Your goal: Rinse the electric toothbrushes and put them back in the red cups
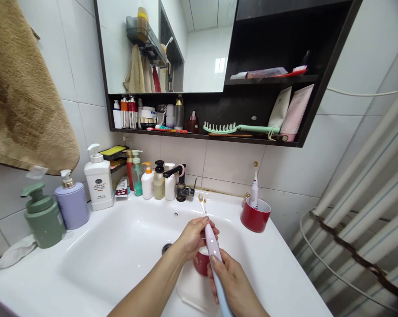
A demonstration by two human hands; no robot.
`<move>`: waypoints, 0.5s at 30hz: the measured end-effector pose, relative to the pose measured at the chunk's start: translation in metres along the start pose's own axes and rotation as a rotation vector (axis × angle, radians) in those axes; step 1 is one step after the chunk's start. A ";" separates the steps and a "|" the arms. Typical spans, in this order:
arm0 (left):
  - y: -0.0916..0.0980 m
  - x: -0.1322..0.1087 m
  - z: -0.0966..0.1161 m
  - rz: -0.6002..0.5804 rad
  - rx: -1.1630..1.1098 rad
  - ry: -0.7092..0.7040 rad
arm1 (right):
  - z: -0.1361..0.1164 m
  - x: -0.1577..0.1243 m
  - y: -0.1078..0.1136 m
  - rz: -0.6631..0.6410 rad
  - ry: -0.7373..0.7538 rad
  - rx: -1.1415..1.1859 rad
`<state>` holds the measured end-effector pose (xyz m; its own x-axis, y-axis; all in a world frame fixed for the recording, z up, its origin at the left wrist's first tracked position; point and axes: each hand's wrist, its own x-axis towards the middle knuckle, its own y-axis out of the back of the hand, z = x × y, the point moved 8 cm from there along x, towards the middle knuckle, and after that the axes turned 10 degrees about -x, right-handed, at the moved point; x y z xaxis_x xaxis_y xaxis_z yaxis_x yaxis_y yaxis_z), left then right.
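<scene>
An electric toothbrush [211,240] with a pink-to-blue handle is held over the sink in both my hands. My right hand [233,277] is wrapped around its handle. Higher up, the fingers of my left hand [194,237] close around its neck. Two small brush tips show above my left fingers; whether both belong to this toothbrush I cannot tell. Below the hands, partly covered by them, a red cup [201,263] sits in the white sink [119,246]. A second red cup [255,218] on the right rim holds another electric toothbrush [254,191].
A black faucet [180,180] rises behind the sink. Several pump bottles line the back and left rim, among them a green one [43,220] and a purple one [72,204]. A mirror cabinet [205,136] hangs above. White pipes [351,211] run along the right.
</scene>
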<state>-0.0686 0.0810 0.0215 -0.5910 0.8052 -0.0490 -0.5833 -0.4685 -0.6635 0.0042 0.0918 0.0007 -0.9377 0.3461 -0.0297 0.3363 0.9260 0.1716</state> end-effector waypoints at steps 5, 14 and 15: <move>0.000 0.000 -0.001 0.001 -0.029 -0.005 | -0.001 0.000 -0.003 -0.036 0.018 0.049; -0.004 0.000 -0.003 -0.038 -0.128 0.017 | -0.005 -0.003 -0.008 -0.100 -0.016 0.137; -0.005 -0.001 -0.002 -0.044 -0.147 0.015 | -0.006 -0.003 -0.006 -0.083 -0.002 0.129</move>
<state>-0.0643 0.0834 0.0233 -0.5576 0.8296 -0.0281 -0.5199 -0.3755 -0.7673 0.0045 0.0838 0.0058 -0.9625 0.2681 -0.0404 0.2665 0.9630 0.0408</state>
